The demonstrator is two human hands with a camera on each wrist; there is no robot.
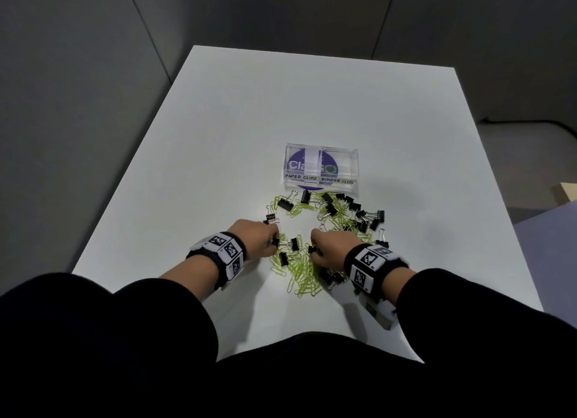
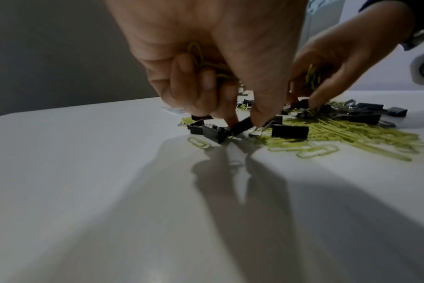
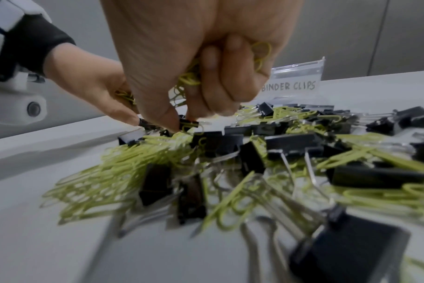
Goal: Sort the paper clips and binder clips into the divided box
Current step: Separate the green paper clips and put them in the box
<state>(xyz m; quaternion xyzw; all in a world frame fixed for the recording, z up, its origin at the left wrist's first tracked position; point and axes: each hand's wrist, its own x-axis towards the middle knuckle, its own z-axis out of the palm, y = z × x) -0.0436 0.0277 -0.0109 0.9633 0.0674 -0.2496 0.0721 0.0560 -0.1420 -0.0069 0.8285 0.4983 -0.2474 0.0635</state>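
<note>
Both hands pinched into the pile w/ paper clips already bunched in their palms: left hand [image 1: 256,234], right hand [image 1: 331,244]. Pile [image 1: 315,239] lay just in front of box [image 1: 321,167]. Best to lift only yellow clips, shake binder clips [image 1: 359,214] loose, then drop into box's left half.

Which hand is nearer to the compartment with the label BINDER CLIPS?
Right. The right hand is in the clip pile below the BINDER CLIPS compartment, almost in line with it. The left hand is farther left, on the pile's left edge.
</note>
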